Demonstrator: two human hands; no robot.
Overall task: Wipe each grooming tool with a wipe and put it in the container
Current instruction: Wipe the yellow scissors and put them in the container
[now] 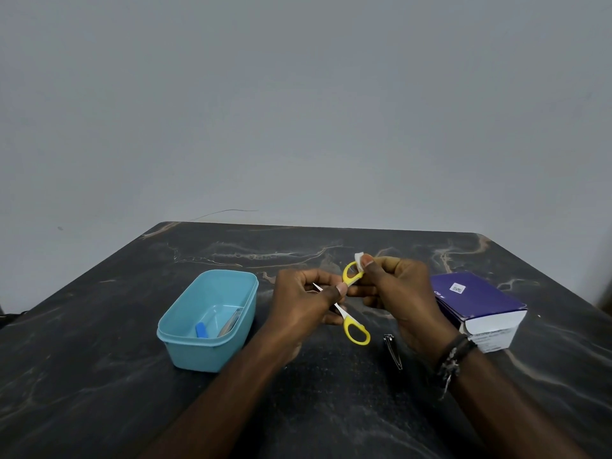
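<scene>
In the head view, the left hand [303,301] is closed around a pair of scissors [351,313] with yellow handles, gripping it near the pivot, above the dark marbled counter [99,376]. The scissors are spread open, one handle loop at 12 o'clock and the other at 6 o'clock. The right hand [397,289] pinches a small white wipe [358,259] against the upper loop. At 9 o'clock from the hands stands the blue container [205,349] with two tools already inside. A metal nail clipper [393,350] lies at 5 o'clock, and a purple box [480,299] at 3 o'clock.
</scene>
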